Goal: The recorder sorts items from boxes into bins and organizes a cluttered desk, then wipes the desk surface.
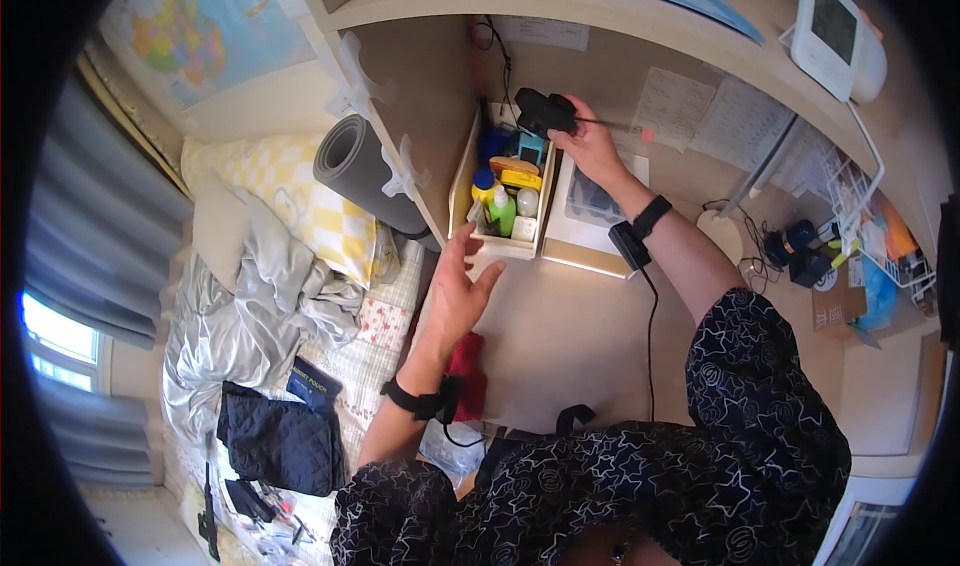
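My right hand is closed around a chunky black object with a thin dark cord or strap running off it; its kind cannot be made out. The object is held up at the back end of a cream storage bin. In the bin stand a green bottle with a white top, a yellow bottle with a blue cap, a yellow packet and a light-blue item. Holding nothing, my left hand hovers by the bin's front left corner, fingers apart.
Right of the bin lies a white box. Farther right are a lamp base, cables and a white wire rack. The shelf's side panel rises at left, beside a rolled grey mat on the bed. A red cloth lies below.
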`<act>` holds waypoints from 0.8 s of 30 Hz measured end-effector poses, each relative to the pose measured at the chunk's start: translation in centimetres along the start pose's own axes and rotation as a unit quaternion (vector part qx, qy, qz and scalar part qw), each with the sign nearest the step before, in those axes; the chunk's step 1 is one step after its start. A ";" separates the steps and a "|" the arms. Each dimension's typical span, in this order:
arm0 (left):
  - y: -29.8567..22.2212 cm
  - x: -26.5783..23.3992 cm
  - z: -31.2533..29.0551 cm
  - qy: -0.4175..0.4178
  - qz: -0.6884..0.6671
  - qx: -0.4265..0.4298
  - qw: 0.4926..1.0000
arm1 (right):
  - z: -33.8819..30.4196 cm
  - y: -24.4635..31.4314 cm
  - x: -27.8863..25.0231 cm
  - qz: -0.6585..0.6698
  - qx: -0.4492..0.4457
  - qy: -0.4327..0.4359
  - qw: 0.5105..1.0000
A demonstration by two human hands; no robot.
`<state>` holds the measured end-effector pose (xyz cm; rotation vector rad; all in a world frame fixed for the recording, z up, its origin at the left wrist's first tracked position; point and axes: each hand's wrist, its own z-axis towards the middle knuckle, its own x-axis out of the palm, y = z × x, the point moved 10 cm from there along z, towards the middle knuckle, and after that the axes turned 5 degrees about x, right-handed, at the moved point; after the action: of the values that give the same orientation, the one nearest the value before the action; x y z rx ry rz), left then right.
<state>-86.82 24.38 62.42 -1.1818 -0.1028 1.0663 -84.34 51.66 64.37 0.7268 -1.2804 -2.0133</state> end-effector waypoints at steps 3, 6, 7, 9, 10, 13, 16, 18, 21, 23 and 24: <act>1.9 0.1 -1.2 0.025 -0.002 -0.040 0.999 | 2.6 -1.4 1.5 0.022 -0.004 0.043 0.999; 4.0 -0.4 -2.8 0.037 -0.001 -0.097 0.995 | 4.3 -4.1 2.5 0.009 0.099 0.055 0.993; 4.5 -0.5 -3.2 0.040 0.003 -0.111 0.993 | 4.8 -4.6 2.9 -0.005 0.121 0.071 0.990; 5.1 -0.9 -3.9 0.026 0.009 -0.113 0.993 | 5.7 -5.6 3.2 -0.027 0.157 0.085 0.983; 5.4 -1.0 -4.2 0.025 0.016 -0.118 0.993 | 6.2 -5.8 3.2 -0.027 0.159 0.086 0.983; 6.4 -1.1 -5.1 0.023 0.022 -0.133 0.991 | 6.7 -8.0 4.1 -0.026 0.247 0.128 0.960; 7.3 -1.1 -5.8 0.024 0.020 -0.151 0.988 | 7.1 -8.6 4.4 -0.027 0.260 0.143 0.954; 7.7 -1.1 -6.0 0.022 0.014 -0.160 0.987 | 6.8 -9.4 4.2 -0.059 0.292 0.144 0.944; 7.7 -0.6 -6.1 0.042 0.022 -0.156 0.987 | 6.2 -9.9 3.9 -0.046 0.336 0.143 0.930; 7.6 0.3 -6.1 0.073 0.014 -0.169 0.983 | 6.1 -9.6 3.9 -0.042 0.336 0.153 0.928; 7.4 0.3 -6.0 0.072 0.016 -0.168 0.983 | 6.0 -9.4 3.7 -0.052 0.338 0.147 0.928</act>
<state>-87.81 20.29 53.81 -1.5663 -0.1553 1.0120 -93.22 55.32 57.50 1.3784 -1.7841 -1.4331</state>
